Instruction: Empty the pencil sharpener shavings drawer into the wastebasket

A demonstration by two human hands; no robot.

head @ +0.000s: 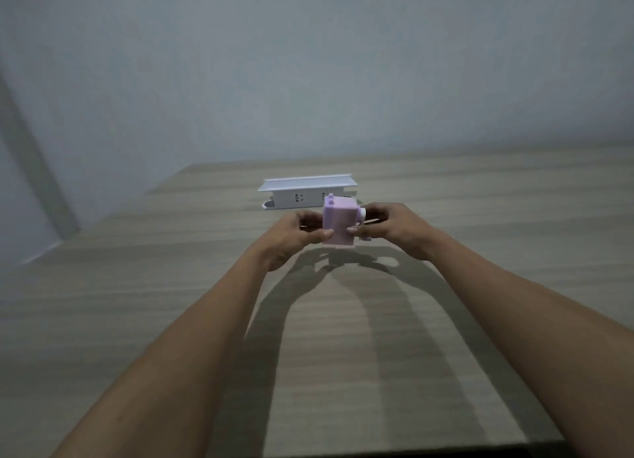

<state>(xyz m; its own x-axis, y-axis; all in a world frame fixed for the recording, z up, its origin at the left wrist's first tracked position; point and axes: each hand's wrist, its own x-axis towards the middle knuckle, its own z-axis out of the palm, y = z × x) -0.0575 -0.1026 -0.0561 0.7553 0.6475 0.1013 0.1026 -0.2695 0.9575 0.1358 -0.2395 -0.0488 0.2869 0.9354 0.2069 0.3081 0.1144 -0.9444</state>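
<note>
left hand [295, 232] and right hand [387, 227] both clasp lilac pencil sharpener [339, 223] above wooden table [171, 303], fingers closed on its sides; white power strip [302, 194] just beyond, far side

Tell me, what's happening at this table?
A person is holding a small purple pencil sharpener just above a wooden table, the left hand on one side and the right hand on the other, near its crank. The shavings drawer does not look pulled out yet. A white power strip sits behind on the table. No wastebasket is in view.
</note>
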